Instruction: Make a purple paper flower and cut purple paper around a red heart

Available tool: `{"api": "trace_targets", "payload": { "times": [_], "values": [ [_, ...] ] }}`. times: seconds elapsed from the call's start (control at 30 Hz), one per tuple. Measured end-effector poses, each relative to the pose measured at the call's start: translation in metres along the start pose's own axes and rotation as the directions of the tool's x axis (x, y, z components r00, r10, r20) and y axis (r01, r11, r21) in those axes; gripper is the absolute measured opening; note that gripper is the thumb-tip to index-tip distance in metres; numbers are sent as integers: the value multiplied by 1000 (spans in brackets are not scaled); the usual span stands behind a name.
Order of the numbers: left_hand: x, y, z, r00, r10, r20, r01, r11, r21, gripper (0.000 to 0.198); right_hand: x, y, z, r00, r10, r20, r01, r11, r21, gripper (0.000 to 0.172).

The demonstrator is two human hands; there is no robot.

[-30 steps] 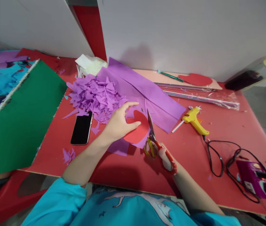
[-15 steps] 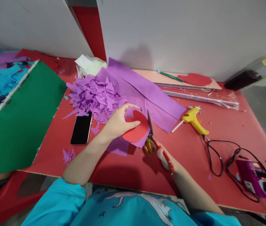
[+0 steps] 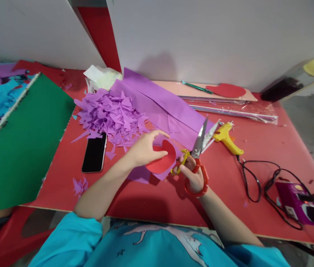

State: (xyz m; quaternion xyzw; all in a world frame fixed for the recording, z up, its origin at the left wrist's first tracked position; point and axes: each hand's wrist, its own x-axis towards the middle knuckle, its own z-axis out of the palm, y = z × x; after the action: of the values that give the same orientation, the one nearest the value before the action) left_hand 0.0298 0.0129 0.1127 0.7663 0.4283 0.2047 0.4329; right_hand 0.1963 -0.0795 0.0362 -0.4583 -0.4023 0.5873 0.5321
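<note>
My left hand (image 3: pixel 146 149) pinches a rounded red paper cut-out (image 3: pixel 164 160) laid over a piece of purple paper (image 3: pixel 161 175), its thumb on the red side. My right hand (image 3: pixel 193 174) grips red-handled scissors (image 3: pixel 198 142). Their blades are spread and point away from me, just right of the paper. A yellow piece (image 3: pixel 184 159) shows by the right fingers; whether it belongs to the scissors I cannot tell. Behind my left hand lies a heap of purple paper scraps (image 3: pixel 109 113), beside larger purple sheets (image 3: pixel 165 100).
A black-screened phone (image 3: pixel 94 152) and a green board (image 3: pixel 26 144) lie to the left. On the right are a yellow glue gun (image 3: pixel 227 138), its black cord, and a purple power box (image 3: pixel 294 202). Plastic-wrapped sticks (image 3: pixel 232 112) and a green craft knife (image 3: pixel 197 88) lie at the back.
My right hand has turned and moved the scissors away from the paper's edge, their blades now spread wide. My left hand still holds the red cut-out and purple paper, slightly lower in view.
</note>
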Motion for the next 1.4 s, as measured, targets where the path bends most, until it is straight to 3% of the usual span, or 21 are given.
{"api": "trace_targets", "payload": {
  "times": [0.1, 0.23, 0.43, 0.6, 0.8, 0.9, 1.0, 1.1, 1.27, 1.4],
  "values": [
    [0, -2, 13, 994, 11, 105, -17, 999, 50, 36, 3, 4, 0, 991, -88, -97, 85, 996, -34, 34],
    [-1, -6, 26, 991, 14, 134, -24, 997, 72, 43, 5, 15, -4, 967, -148, -208, 133, 987, -86, 34],
    [-1, -8, 29, 991, 19, 132, -30, 996, 80, 41, 4, 19, -6, 960, -184, -212, 141, 969, -204, 29],
    [1, -7, 30, 986, 40, 162, -56, 994, 94, 14, 4, 16, -5, 956, -202, -211, 142, 953, -269, 27],
    [3, -8, 33, 988, 32, 151, -46, 995, 91, 19, 4, 16, -9, 958, -219, -187, 141, 922, -360, 24],
    [6, -10, 29, 989, 0, 145, -15, 995, 98, 18, 3, 16, -10, 976, -130, -174, 59, 930, -364, 20],
    [9, -13, 18, 996, -35, 83, 25, 992, 122, 20, 3, 12, -9, 987, -14, -161, -43, 938, -345, 19],
    [10, -14, 3, 996, -85, -34, 88, 994, 68, 22, 3, 3, -7, 990, 10, -140, -66, 913, -403, 19],
    [7, -20, -18, 960, -161, -230, 111, 970, -216, 17, 4, -10, -9, 999, 43, 28, -24, 869, -493, 33],
    [6, -24, -24, 906, -194, -377, 24, 912, -410, 18, 5, -9, -15, 982, 95, 163, 16, 819, -574, 39]
  ]
}}
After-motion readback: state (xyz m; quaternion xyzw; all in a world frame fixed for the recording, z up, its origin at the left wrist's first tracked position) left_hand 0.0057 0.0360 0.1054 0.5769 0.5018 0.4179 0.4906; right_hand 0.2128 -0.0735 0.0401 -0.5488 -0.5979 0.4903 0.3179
